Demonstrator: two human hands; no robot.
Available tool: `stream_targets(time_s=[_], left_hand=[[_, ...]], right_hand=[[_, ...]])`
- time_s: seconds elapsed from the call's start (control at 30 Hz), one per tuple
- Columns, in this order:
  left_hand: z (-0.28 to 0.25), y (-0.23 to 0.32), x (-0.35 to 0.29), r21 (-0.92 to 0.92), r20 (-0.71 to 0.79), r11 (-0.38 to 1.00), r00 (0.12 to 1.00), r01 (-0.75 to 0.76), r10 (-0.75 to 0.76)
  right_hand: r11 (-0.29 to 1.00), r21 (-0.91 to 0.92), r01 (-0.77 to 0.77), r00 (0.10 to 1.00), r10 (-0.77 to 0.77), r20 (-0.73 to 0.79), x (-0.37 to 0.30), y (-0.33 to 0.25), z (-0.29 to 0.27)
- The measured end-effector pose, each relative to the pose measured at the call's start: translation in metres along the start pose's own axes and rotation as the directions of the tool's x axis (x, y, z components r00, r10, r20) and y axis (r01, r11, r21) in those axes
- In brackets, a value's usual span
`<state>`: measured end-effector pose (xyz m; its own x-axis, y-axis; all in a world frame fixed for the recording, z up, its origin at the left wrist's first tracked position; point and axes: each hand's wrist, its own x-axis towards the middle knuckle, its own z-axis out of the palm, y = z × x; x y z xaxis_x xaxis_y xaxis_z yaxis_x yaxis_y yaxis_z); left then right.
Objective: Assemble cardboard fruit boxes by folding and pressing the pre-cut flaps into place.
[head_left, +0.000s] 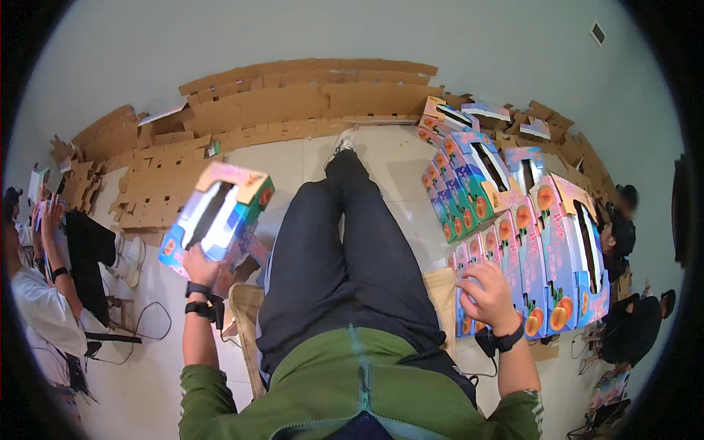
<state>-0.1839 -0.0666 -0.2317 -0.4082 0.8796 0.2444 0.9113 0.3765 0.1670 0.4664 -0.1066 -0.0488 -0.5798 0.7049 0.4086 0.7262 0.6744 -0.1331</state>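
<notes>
Gripping the near end of a peach-printed cardboard carton with a long top slot, the left hand has it reaching forward from the fingers. The right hand holds nothing visible, its fingers loosely curled; whether it touches the upright row of matching cartons just beside it cannot be told. Ahead of the right hand stands another carton group. Flat brown cardboard sheets lie on the floor beyond the left hand.
</notes>
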Motion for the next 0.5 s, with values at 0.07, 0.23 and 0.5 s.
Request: stream_targets(time_s=[0.07,0.23,0.5], left_hand=[[-0.048,0.012,0.007,-0.142,-0.056,0.986,0.996,-0.082,0.075],[-0.173,0.074,-0.008,-0.187,-0.114,0.915,0.933,-0.358,0.341],[-0.232,0.179,-0.074,-0.358,0.187,0.543,0.511,-0.76,0.839]], right_hand=[[0.999,0.001,0.038,0.999,-0.038,-0.011,0.011,0.0,0.007],[0.993,-0.008,0.116,0.988,-0.116,-0.106,0.032,-0.015,0.0],[0.948,0.286,0.141,0.98,-0.094,-0.174,0.045,-0.05,-0.015]])
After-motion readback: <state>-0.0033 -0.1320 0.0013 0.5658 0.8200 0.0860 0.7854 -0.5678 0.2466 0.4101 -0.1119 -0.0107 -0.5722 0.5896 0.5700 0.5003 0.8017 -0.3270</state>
